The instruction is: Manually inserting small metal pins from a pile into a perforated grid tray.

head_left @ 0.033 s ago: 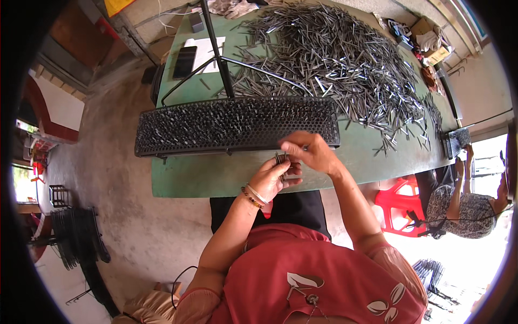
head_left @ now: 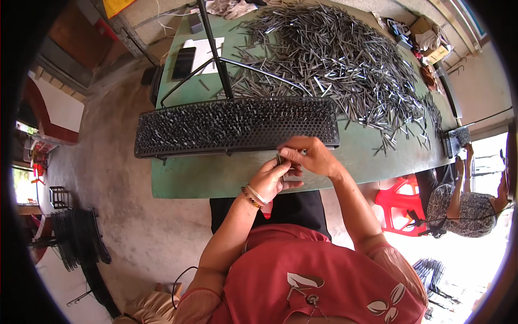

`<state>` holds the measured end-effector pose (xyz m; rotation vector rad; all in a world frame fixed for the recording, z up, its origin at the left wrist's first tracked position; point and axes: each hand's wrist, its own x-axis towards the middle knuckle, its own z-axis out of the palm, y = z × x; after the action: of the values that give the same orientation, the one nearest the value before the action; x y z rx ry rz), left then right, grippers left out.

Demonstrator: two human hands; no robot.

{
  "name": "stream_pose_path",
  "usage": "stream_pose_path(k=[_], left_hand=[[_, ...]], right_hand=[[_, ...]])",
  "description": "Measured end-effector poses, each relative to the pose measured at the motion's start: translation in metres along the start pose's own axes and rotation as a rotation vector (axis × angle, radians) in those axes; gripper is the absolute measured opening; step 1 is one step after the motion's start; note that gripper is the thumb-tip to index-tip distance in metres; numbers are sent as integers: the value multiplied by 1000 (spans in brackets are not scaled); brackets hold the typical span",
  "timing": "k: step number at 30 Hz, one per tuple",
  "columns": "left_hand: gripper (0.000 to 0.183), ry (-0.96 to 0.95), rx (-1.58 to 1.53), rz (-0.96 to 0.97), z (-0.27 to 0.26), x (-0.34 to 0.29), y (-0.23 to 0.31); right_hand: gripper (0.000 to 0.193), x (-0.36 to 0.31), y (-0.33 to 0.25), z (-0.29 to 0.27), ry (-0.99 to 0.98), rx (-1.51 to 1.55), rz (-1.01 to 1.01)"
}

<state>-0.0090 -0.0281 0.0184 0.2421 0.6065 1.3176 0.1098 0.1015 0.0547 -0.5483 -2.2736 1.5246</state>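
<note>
My left hand (head_left: 274,177) is closed around a small bundle of thin dark metal strips (head_left: 280,160), held upright just in front of the rack and over the table's near edge. Right above it, my right hand (head_left: 310,155) is curled with thumb and fingers close together at the strips' upper ends. Its fingertips are slightly blurred, and whatever they pinch is hidden. Behind both hands stands a long black perforated rack (head_left: 270,139). Its left and middle holes are filled with upright metal strips (head_left: 183,127), while bare holes show in its right part.
A large heap of loose metal strips (head_left: 345,65) covers the far side of the green table (head_left: 205,175). A black post (head_left: 218,59) rises behind the rack. A phone (head_left: 185,63) lies on paper at the left. A co-worker (head_left: 461,210) sits right, beside a red stool (head_left: 402,205).
My right hand has shifted slightly down toward my left hand, and the strips' tops are more covered. The rack and the heap are unchanged.
</note>
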Motion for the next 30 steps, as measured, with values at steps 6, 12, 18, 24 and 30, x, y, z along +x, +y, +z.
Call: stream_pose_path(k=[6, 12, 18, 24, 30], left_hand=[[23, -42, 190, -34, -2, 9, -11], [28, -3, 144, -27, -6, 14, -9], [32, 58, 104, 0, -7, 18, -2], [31, 63, 91, -37, -8, 15, -7], [33, 25, 92, -47, -9, 15, -9]], right_hand=[[18, -15, 2, -6, -61, 115, 89], [20, -10, 6, -19, 134, 243, 266], [20, 28, 18, -23, 482, -104, 97], [19, 43, 27, -17, 472, -228, -40], [17, 44, 30, -15, 437, -322, -137]])
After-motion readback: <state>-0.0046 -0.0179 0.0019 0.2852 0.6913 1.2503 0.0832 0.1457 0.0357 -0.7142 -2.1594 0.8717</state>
